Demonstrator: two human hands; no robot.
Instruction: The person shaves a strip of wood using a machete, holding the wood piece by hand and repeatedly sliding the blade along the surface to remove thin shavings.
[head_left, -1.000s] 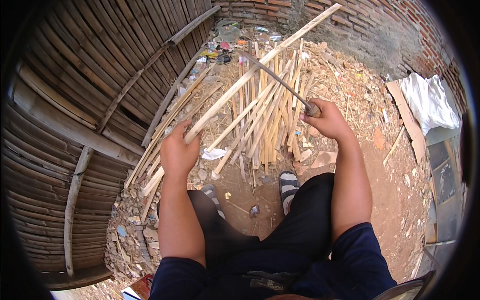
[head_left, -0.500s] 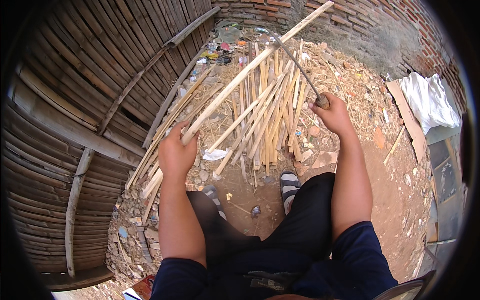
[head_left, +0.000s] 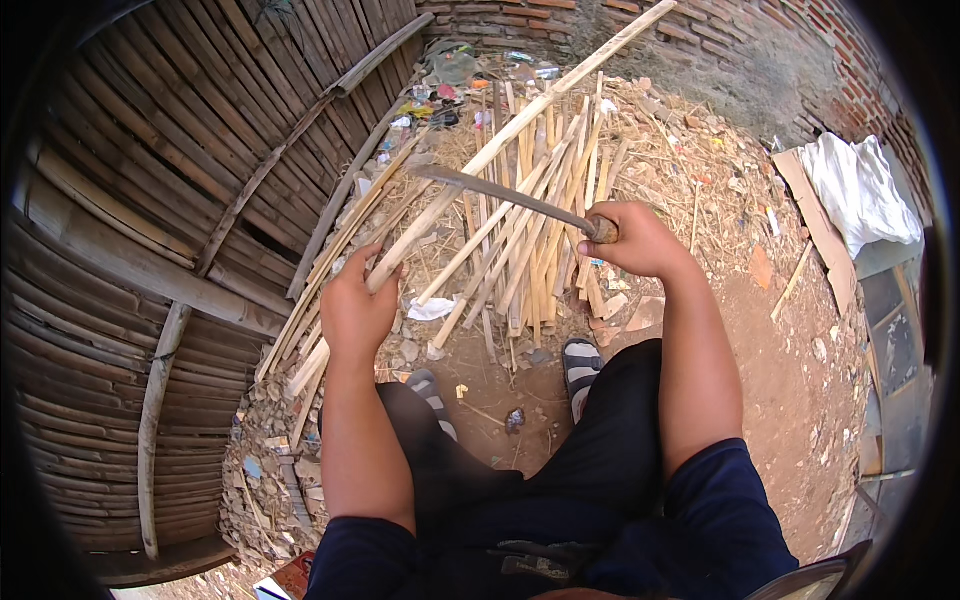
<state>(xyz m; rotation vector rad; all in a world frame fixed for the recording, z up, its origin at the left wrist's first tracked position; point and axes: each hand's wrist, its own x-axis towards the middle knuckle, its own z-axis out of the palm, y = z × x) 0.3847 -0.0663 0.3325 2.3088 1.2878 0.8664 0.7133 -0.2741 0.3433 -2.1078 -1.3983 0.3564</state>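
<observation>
left hand [head_left: 360, 303] curled round the near end of a long wooden strip [head_left: 520, 124], slanting above the slat pile [head_left: 545, 245]; probably light, stiff, splintery, best held there. right hand [head_left: 632, 238] clenched on a machete [head_left: 500, 191] handle.

Ground's just brown dirt [head_left: 770, 400], pretty littered tbh. Messy heap of pale wooden strips [head_left: 541, 290] in the middle, white scrap [head_left: 430, 309] by their near ends, crumpled wrapper [head_left: 515, 420] closer in, orangey shard [head_left: 760, 268] off right.
</observation>
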